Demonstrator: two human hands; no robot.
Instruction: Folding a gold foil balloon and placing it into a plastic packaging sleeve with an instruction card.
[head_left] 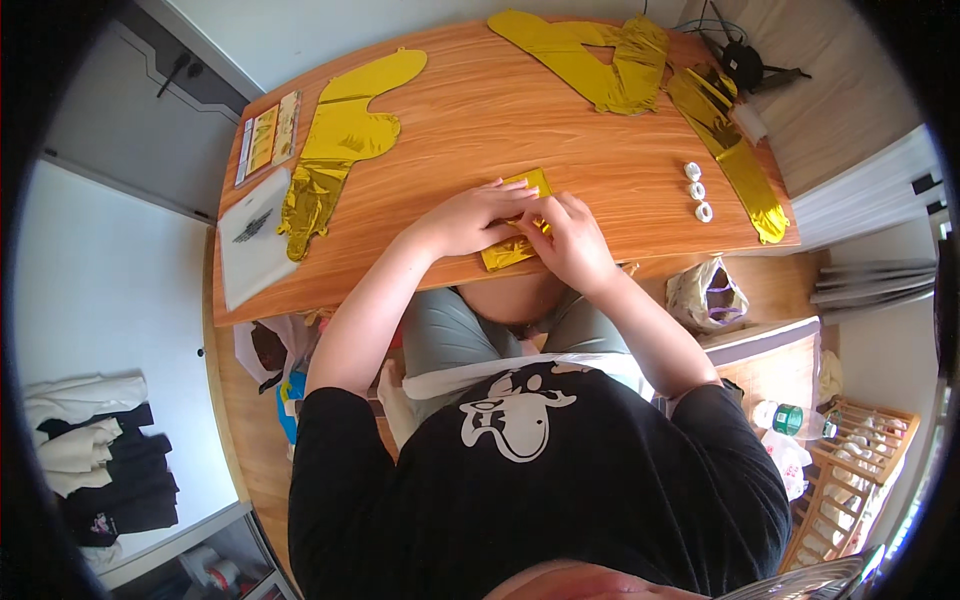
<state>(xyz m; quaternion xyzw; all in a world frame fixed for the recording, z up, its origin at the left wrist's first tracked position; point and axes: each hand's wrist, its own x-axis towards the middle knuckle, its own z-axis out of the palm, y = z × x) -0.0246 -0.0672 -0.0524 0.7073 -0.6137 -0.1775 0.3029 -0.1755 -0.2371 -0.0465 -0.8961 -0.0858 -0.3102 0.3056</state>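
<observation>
A shiny gold foil balloon (508, 253), flat and seemingly folded into a narrow strip, lies at the near edge of the table in front of me. My left hand (465, 220) rests on it with the fingers stretched out and pointing right. From the other side my right hand (575, 243) bends its fingers and pinches at the foil, close to the left fingertips. Both hands cover the middle of the strip, so the exact spot gripped is hidden.
Flat gold foil balloons lie at the table's left (345, 130), far side (590, 55) and right (735, 160). Three small white rolls (697, 190) stand in a row. A clear plastic sleeve (255, 240) and a printed card (268, 138) lie left; a black object with cables (742, 65) sits far right.
</observation>
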